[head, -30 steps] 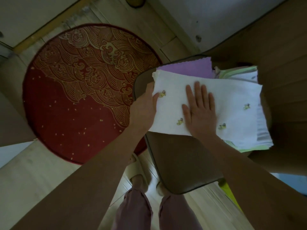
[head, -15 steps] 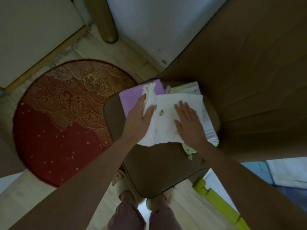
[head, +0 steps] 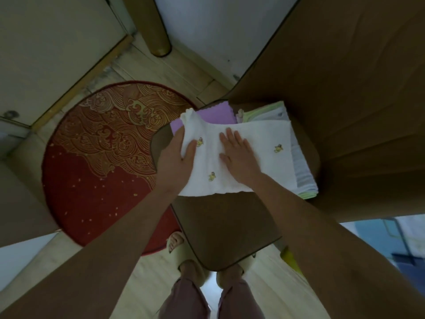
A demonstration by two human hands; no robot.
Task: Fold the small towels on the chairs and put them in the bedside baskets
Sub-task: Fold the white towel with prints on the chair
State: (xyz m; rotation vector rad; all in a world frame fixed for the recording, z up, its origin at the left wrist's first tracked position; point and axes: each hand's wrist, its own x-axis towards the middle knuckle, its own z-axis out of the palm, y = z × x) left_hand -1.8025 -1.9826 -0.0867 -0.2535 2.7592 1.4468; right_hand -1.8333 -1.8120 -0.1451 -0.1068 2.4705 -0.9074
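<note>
A white towel (head: 264, 137) with small yellow embroidered figures lies across the brown chair seat (head: 225, 229). My left hand (head: 176, 161) grips its left edge, thumb on top, with the far left corner lifted and bunched. My right hand (head: 239, 154) presses flat on the towel's middle, fingers straight. Under the white towel sit a purple towel (head: 213, 115) at the back and a stack of pale green and grey-blue towels (head: 303, 176) on the right.
The chair's tall brown back (head: 345, 93) rises on the right. A round red and gold rug (head: 103, 157) covers the wooden floor on the left. A round wooden leg (head: 154, 31) stands at the back. My slippered feet (head: 190, 263) are beneath the seat's front edge.
My left hand has pulled the towel's left edge back to the left, spreading the bunched fold wider. My right hand stays pressed on the towel. The camera has shifted slightly.
</note>
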